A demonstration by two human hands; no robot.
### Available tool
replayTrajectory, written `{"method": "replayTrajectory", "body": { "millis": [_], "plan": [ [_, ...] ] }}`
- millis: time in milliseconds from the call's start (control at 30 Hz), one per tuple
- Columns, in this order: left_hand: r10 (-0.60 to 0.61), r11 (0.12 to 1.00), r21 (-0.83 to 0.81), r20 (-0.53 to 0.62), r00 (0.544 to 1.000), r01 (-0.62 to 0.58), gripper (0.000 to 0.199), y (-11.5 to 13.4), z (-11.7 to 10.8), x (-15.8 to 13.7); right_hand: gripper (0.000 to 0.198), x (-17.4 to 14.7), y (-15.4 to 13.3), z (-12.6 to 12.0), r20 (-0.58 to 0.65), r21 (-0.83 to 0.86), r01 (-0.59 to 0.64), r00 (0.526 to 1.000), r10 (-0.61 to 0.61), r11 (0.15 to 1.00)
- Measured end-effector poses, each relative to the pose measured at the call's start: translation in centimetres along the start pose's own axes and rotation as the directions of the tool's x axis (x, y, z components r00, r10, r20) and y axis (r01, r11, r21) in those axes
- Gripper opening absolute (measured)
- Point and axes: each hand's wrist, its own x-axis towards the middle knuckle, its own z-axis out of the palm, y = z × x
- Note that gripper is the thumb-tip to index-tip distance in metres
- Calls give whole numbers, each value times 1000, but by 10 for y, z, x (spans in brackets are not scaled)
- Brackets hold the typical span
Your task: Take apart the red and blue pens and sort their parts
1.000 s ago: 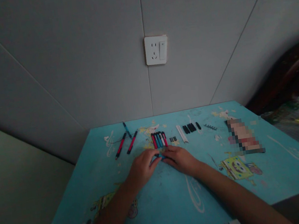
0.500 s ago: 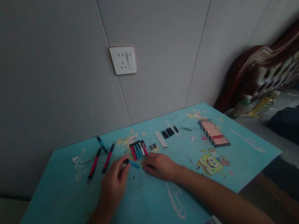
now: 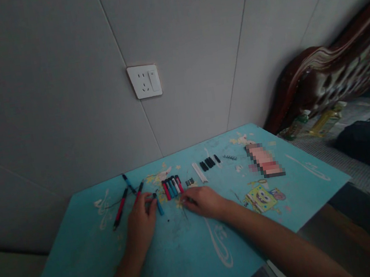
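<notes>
My left hand (image 3: 143, 215) pinches a short blue pen barrel (image 3: 160, 207) by its black top end; the barrel points toward me, close over the table. Just right of it lies a row of several pen barrels (image 3: 172, 189), red, blue and white with black tops. My right hand (image 3: 202, 200) rests on the table by the row's right end, thumb and fingers closed together. What its fingertips hold, if anything, is too small to make out. Whole pens lie left of my hands: a red and black pen (image 3: 121, 208), another partly behind my left hand, and a blue and black pen (image 3: 128, 183).
On the blue table (image 3: 174, 259) lie small dark pieces (image 3: 189, 182), white thin tubes (image 3: 199, 172), black grips (image 3: 207, 164), several springs (image 3: 229, 157) and a blurred-out pinkish flat object (image 3: 265, 160). A wall socket (image 3: 145, 81) is behind. Bottles (image 3: 328, 119) stand on the bed at right.
The blue barrel in my left hand has turned from pointing right to pointing toward me. My right hand stays near the row's right end. The view has shifted slightly.
</notes>
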Motion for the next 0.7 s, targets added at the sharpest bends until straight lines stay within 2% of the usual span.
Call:
{"method": "replayTrajectory", "body": {
  "millis": [67, 133, 200, 267, 300, 333, 400, 433, 467, 533, 700],
  "plan": [
    [78, 996, 44, 14, 997, -79, 31, -2, -1, -1, 22, -1, 4, -12, -26, -73, -95, 995, 93, 993],
    [162, 984, 70, 45, 986, -165, 30, -3, -5, -2, 24, -6, 16, -32, -111, -161, -277, 959, 262, 947],
    [225, 970, 73, 101, 969, -233, 32, -3, -9, -5, 28, -14, 35, -56, -256, -217, -493, 862, 438, 843],
    [263, 957, 81, 160, 951, -278, 35, 0, -11, -8, 36, -25, 57, -81, -349, -223, -607, 780, 519, 763],
    [274, 951, 95, 179, 945, -294, 36, 1, -11, -10, 39, -31, 69, -92, -395, -222, -674, 723, 567, 705],
    [282, 945, 115, 192, 940, -307, 37, 3, -10, -11, 38, -37, 79, -100, -426, -225, -764, 635, 645, 604],
    [296, 932, 154, 204, 933, -329, 37, 4, -7, -12, 36, -47, 97, -110, -444, -222, -868, 496, 746, 444],
    [298, 928, 168, 207, 932, -334, 37, 4, -5, -13, 36, -51, 104, -112, -447, -217, -899, 437, 781, 379],
    [299, 925, 176, 210, 931, -337, 37, 3, -4, -13, 36, -54, 109, -112, -447, -211, -918, 397, 802, 337],
    [293, 925, 184, 211, 933, -332, 36, -1, -1, -12, 35, -58, 117, -110, -449, -197, -936, 349, 822, 290],
    [266, 926, 217, 204, 942, -308, 38, -6, 4, -5, 31, -62, 127, -104, -428, -168, -954, 298, 854, 249]
  ]
}}
